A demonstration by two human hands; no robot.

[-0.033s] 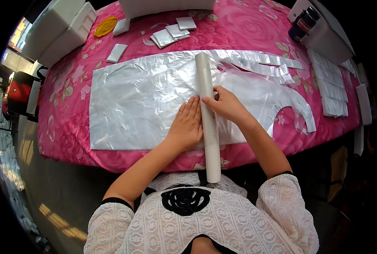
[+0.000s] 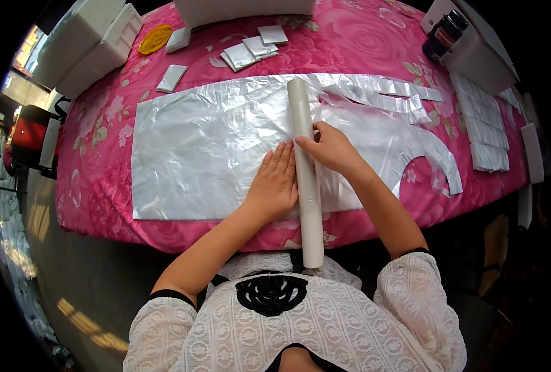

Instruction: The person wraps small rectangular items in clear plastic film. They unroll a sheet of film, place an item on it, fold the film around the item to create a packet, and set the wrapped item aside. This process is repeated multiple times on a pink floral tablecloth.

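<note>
A thin, shiny plastic apron (image 2: 188, 155) lies flat across the table, its curved neck cutout at the right and its ties trailing at the far right. Across it, running from far to near, lies a long pale tube (image 2: 312, 217), whose near end juts past the table edge over my lap. My left hand (image 2: 276, 180) rests flat on the plastic with fingers stretched, right against the tube's left side. From the right, my right hand (image 2: 331, 147) grips the tube between thumb and curled fingers; some of those fingertips are hidden.
Small folded plastic packets (image 2: 241, 54) lie beyond the apron. A yellow coil (image 2: 155, 39) sits near white foam boxes (image 2: 96, 56) at the far left. At the right are a dark flask (image 2: 446, 34), a white box (image 2: 480, 56) and stacked folded plastic (image 2: 483, 124). Pink flowered cloth (image 2: 96, 186) covers the table.
</note>
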